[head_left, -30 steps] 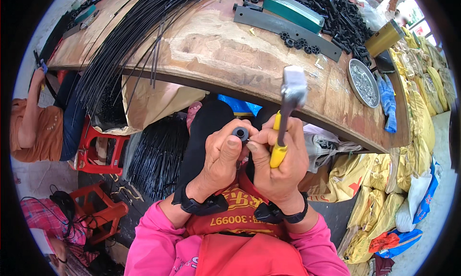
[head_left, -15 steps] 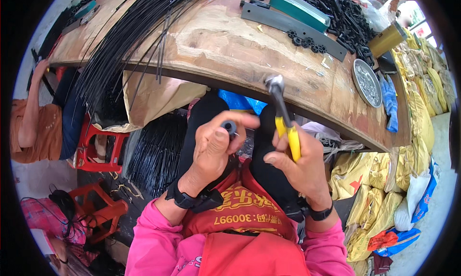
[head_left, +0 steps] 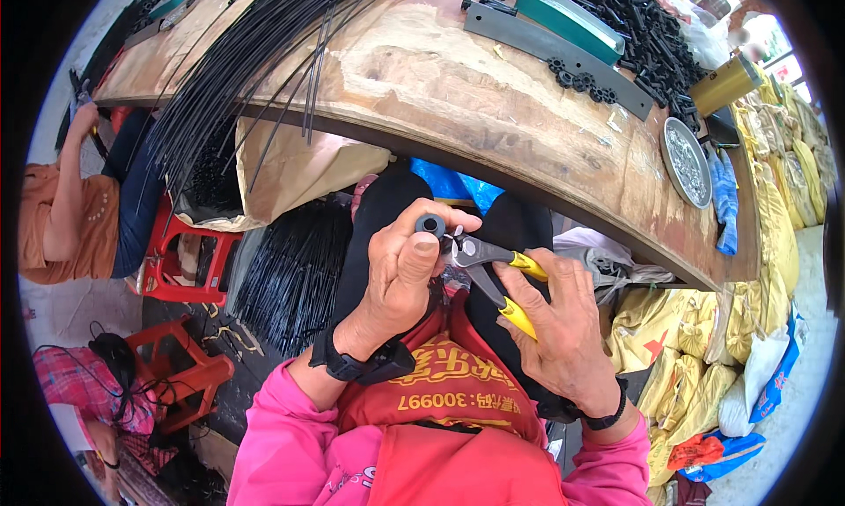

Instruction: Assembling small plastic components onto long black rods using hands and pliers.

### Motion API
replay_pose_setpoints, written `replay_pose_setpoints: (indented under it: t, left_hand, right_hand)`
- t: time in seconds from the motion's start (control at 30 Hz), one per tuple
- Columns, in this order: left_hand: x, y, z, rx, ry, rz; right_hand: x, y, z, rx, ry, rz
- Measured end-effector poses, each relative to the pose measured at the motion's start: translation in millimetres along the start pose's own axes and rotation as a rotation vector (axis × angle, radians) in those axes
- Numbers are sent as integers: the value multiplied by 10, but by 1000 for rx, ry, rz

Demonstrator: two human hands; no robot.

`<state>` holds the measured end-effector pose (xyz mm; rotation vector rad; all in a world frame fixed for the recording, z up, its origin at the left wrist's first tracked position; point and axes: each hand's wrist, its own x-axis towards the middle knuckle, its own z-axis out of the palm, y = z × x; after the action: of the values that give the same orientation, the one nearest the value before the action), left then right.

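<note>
Below the wooden worktop (head_left: 493,92), at frame centre, yellow-handled pincers (head_left: 472,252) are held in the right hand (head_left: 561,328), and a small black tube (head_left: 430,223) is gripped in the left hand (head_left: 398,264), ideally steadied where the pincers meet it.

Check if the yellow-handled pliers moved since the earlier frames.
Yes: down and left in view. The pliers' head, earlier overlapping the table, now shows below its front edge, beside the dark cylinder in the left hand.
</note>
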<state>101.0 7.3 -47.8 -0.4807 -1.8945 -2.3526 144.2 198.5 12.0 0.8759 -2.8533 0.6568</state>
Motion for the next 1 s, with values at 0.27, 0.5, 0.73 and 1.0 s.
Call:
replay_pose_setpoints:
  t: [0.27, 0.5, 0.73, 1.0]
  left_hand:
    - [-16, 63, 42, 75, 13, 17]
    - [-19, 96, 84, 113, 2, -9]
    - [-6, 125, 37, 188, -115, 37]
    - [140, -2, -51, 75, -430, 41]
  right_hand:
    - [-5, -34, -125, -67, -23, 6]
    - [3, -29, -262, -158, -39, -37]
    - [9, -17, -346, -196, -157, -3]
    - [-192, 222, -197, 649, -386, 104]
